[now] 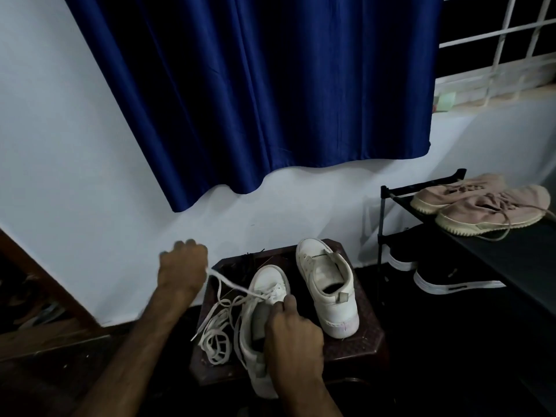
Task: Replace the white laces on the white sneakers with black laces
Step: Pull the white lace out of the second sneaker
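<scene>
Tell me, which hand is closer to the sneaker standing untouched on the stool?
Right. The right hand grips the other sneaker just beside the untouched sneaker; the left hand is farther left, holding a white lace.

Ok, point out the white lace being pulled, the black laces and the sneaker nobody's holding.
white lace [231,285]: head view, middle of the taut stretch.
black laces [251,258]: head view, middle of the dark tangle.
free sneaker [319,272]: head view, its upper beside the opening.

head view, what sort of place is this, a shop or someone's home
Probably a room in a home: a blue curtain hangs by a barred window, and a black shoe rack holds pink sneakers.
</scene>
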The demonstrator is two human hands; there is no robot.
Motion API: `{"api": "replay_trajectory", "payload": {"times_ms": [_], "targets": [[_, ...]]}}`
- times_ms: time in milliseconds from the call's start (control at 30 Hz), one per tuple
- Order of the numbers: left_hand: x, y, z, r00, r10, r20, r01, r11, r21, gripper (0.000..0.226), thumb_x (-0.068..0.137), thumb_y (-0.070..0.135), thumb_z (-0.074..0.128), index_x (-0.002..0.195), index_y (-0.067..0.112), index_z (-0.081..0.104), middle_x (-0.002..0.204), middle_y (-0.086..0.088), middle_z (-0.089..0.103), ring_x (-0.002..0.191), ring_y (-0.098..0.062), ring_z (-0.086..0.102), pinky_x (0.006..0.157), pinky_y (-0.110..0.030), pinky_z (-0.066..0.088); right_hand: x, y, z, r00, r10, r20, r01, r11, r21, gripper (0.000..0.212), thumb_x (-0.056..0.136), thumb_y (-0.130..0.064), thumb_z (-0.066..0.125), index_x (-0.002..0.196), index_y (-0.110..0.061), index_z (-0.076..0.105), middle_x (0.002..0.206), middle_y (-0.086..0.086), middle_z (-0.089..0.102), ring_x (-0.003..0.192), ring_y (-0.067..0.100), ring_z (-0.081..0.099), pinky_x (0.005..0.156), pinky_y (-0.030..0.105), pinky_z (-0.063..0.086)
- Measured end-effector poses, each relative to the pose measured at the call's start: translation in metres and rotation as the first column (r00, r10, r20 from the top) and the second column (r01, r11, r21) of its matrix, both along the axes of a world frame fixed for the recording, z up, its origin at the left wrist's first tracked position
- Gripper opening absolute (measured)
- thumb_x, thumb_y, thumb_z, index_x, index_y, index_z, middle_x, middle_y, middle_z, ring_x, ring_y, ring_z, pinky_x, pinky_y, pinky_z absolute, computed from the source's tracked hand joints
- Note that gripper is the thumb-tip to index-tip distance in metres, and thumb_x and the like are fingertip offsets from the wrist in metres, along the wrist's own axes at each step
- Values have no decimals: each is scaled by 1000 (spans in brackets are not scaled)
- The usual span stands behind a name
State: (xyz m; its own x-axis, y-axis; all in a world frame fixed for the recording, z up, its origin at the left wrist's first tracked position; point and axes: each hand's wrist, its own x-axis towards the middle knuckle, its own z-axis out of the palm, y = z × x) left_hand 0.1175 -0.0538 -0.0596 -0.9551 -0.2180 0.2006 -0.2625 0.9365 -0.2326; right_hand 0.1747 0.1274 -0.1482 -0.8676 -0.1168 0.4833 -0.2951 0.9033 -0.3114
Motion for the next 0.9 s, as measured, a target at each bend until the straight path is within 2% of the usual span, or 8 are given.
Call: {"api": "replay_trajectory", "payload": {"times_ms": [100,200,333,500,600,667,767,900], "targets": [[8,22,-13,953,-302,-34,292,880,375,25,94,23,57,114,34,66,115,13,59,108,-11,55,90,-34,47,-1,-1,-1,1000,-5,5,5,1000,4,35,36,-14,90,55,-13,61,68,5,61,24,18,45,26,22,28],[9,54,-18,896,-430,109,341,825,451,21,88,36,61,108,39,68,116,20,62,109,-5,57,91,-27,44,0,0,2,1000,-3,-7,3,1000,-6,34,38,-14,89,55,-15,60,66,5,60,24,18,44,26,22,26],[5,70,-22,929,-321,186,259,920,294,20,85,29,60,102,36,70,117,12,67,111,-16,61,96,-31,45,2,1,3,1000,-2,-4,2,1000,2,36,34,-11,90,54,-15,60,64,4,60,23,16,43,33,20,15],[8,88,-26,953,-251,169,265,962,-71,21,89,20,55,109,18,62,118,-3,64,111,-27,62,88,-31,46,1,2,3,999,2,-33,-3,1000,-10,26,45,-12,83,53,-14,58,64,5,61,23,18,44,31,20,17],[8,75,-23,991,-127,42,124,990,66,18,87,27,57,101,18,66,111,0,68,105,-24,64,84,-30,46,1,3,4,997,23,-70,-23,1000,2,11,60,-15,65,53,-14,57,65,5,60,24,17,44,28,20,24],[12,62,-28,999,-34,-31,40,972,232,16,85,28,60,97,21,69,108,4,69,103,-22,65,84,-31,48,1,2,3,999,22,-35,-21,999,29,23,46,-12,81,54,-13,59,65,5,59,24,18,45,28,21,25],[25,51,-43,973,133,-190,-37,898,438,15,92,32,56,95,19,64,108,0,62,98,-29,65,78,-35,47,0,1,2,1000,13,19,-14,999,47,33,37,-8,88,54,-11,60,65,6,58,24,19,44,29,21,24],[34,31,-53,885,272,-378,47,756,653,6,94,21,57,89,18,54,94,-4,64,91,-33,62,70,-35,41,-2,2,2,998,16,60,-21,997,72,33,35,-5,87,53,-11,59,64,7,58,25,20,45,28,23,27]]}}
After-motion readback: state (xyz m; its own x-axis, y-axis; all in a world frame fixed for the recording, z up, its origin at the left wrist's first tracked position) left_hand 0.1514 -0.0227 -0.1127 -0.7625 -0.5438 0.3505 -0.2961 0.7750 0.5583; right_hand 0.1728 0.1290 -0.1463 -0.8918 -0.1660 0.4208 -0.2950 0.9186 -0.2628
